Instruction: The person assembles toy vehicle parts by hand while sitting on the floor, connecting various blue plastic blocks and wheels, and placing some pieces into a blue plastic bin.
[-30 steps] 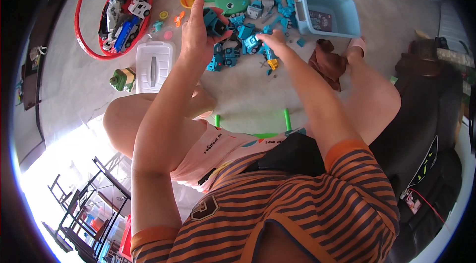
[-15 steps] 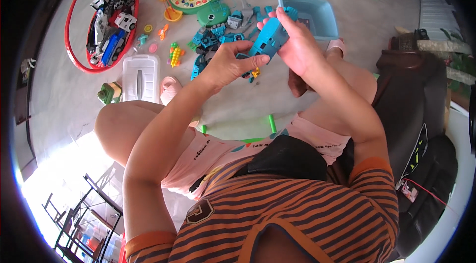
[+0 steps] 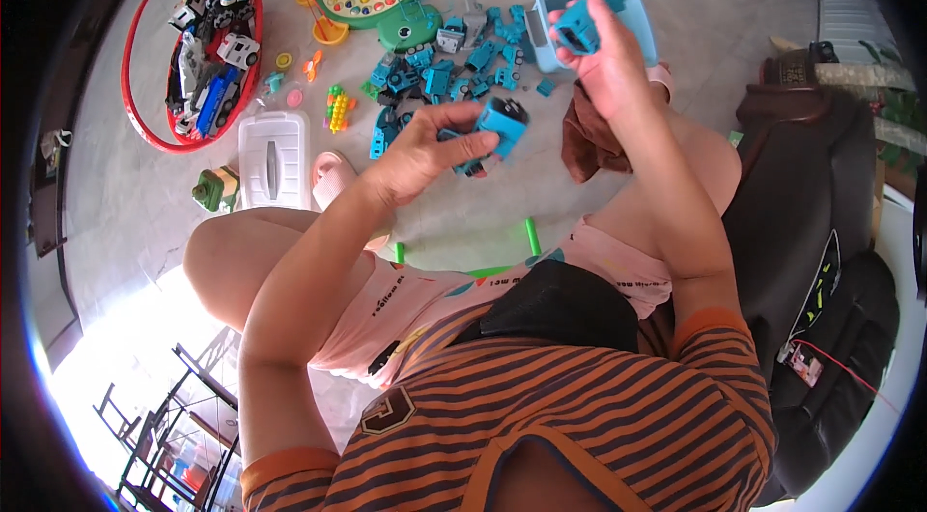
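Observation:
My left hand [image 3: 422, 153] is closed around a teal toy vehicle part [image 3: 505, 120] with a dark end, held above the floor in front of my knees. Farther right, my right hand [image 3: 618, 63] grips a smaller teal toy piece [image 3: 578, 35] between thumb and fingers. That hand is over the near side of a light blue plastic bin [image 3: 649, 41], whose inside it partly hides. Between the hands and beyond them, a pile of teal and grey toy vehicle parts [image 3: 436, 79] lies on the floor.
A red oval basket [image 3: 128, 77] of toy cars stands at far left, near a lidded clear box [image 3: 256, 164]. Behind the pile lies a green fishing-game toy [image 3: 404, 29]. A brown cloth [image 3: 585, 140] lies by my right leg; a dark sofa [image 3: 801, 193] is at right.
My hands were together on one teal toy; now they are apart, each with a teal piece. The right hand has moved right, over the bin, and the left has lowered slightly.

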Motion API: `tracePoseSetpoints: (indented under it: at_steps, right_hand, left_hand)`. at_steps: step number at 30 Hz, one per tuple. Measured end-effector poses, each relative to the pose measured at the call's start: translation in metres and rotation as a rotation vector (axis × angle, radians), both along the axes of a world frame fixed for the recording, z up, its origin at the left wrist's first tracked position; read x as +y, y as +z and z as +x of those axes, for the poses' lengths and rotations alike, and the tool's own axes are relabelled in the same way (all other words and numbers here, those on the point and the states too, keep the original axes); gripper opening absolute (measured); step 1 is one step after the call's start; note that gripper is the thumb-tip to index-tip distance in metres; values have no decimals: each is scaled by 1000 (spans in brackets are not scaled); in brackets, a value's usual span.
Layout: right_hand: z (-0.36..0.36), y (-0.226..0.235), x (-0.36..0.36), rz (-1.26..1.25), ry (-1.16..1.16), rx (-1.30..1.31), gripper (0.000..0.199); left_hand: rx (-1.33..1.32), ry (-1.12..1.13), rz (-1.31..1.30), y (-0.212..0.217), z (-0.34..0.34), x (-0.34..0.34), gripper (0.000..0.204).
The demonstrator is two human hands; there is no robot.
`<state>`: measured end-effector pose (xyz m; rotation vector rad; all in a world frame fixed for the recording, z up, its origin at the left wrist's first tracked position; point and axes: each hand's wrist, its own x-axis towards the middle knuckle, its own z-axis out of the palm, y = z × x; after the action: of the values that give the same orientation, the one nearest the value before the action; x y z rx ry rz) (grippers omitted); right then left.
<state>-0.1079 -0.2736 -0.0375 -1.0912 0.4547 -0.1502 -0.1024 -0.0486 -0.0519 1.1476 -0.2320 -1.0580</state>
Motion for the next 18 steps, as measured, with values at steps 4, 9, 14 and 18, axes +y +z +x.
tracePoseSetpoints:
  at_steps: [4,9,14,18]
  right_hand:
    - [-12,-4,33,190,287,42,42]
    - [-16,-10,28,470,411,16,38]
    - [-15,-9,28,402,427,-72,35]
    - [-17,-10,28,242,432,-131,33]
  left_hand:
    - [33,-25,-54,-12,16,5,33]
    - [69,30,-33,-2,17,1,31]
    - [71,45,-7,-2,21,2,29]
    - [62,61,7,-3,19,2,28]
